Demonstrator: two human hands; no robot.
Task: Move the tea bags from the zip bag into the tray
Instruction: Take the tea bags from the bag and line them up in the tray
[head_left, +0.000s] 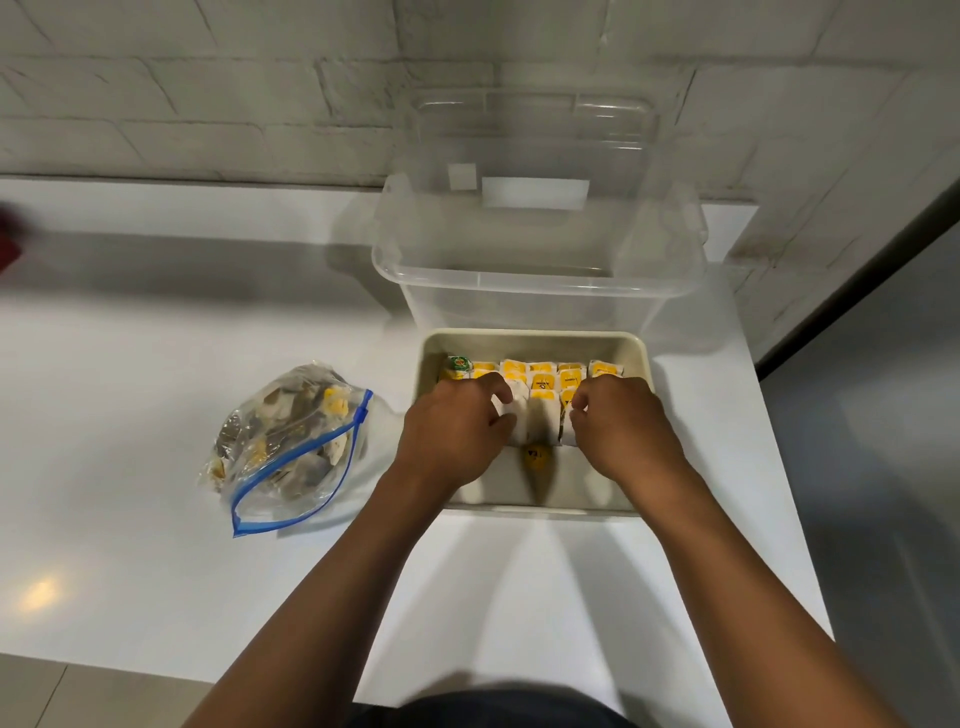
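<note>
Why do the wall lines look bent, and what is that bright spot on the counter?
Head view: the wide-angle lens bows the brick wall; a lamp's glare sits on the counter at lower left; both arms cast fanned shadows; the red object at left is blurred.

A beige tray (535, 340) holds rows of tea bags (540, 375) in yellow and white wrappers, some with small dark print; one packet at the far left corner is green (458, 362). A single yellow tag with dark lettering (535, 456) lies on the tray floor. The zip bag (291, 447) is clear plastic with a bright blue zip strip, showing white, grey-brown and yellow contents. Behind the tray stands a colourless see-through box (535, 270) (with white label patches). The counter (156, 364) is glossy white, the wall (208, 88) white-painted brick with grey joints, and a blurred red shape (8, 236) sits at the left edge.
</note>
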